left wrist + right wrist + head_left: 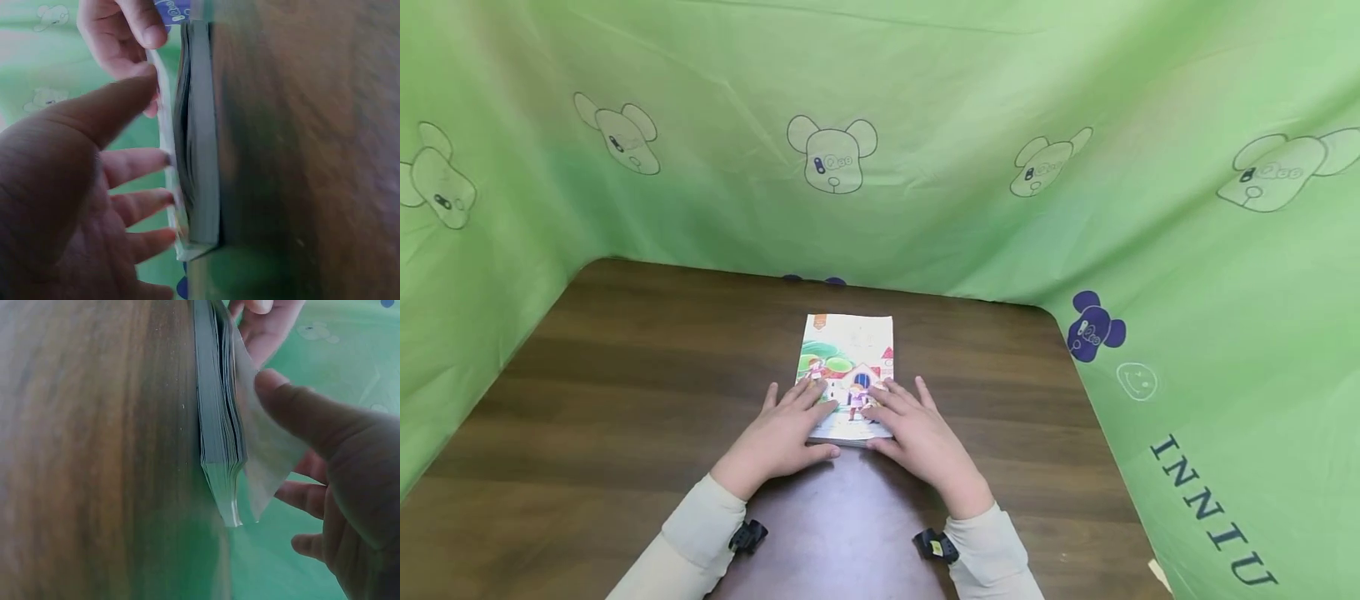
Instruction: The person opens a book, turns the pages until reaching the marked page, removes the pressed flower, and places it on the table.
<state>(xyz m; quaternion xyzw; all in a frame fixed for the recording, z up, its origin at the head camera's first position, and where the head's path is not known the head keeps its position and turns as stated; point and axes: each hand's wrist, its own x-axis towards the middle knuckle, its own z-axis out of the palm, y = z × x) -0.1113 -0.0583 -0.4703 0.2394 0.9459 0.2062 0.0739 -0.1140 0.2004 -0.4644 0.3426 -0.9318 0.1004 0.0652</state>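
Note:
A paperback book [850, 337] with a colourful illustrated cover lies closed on the wooden table. My left hand [781, 431] rests over its lower left part, fingers extended across the cover and thumb by the near edge. Mirroring it, my right hand [925, 435] lies over the lower right part with its fingers fairly straight. In the right wrist view the front cover [267, 447] stands a little away from the page block [215, 406], and the right thumb is at its edge. The left wrist view shows the left fingertips against the cover [165, 119].
The dark brown table [647, 375] spreads out around the book. Green cloth [925, 83] printed with bear heads hangs behind and along both sides. A black strap device [748, 537] is on the left wrist, and a similar one [936, 546] on the right.

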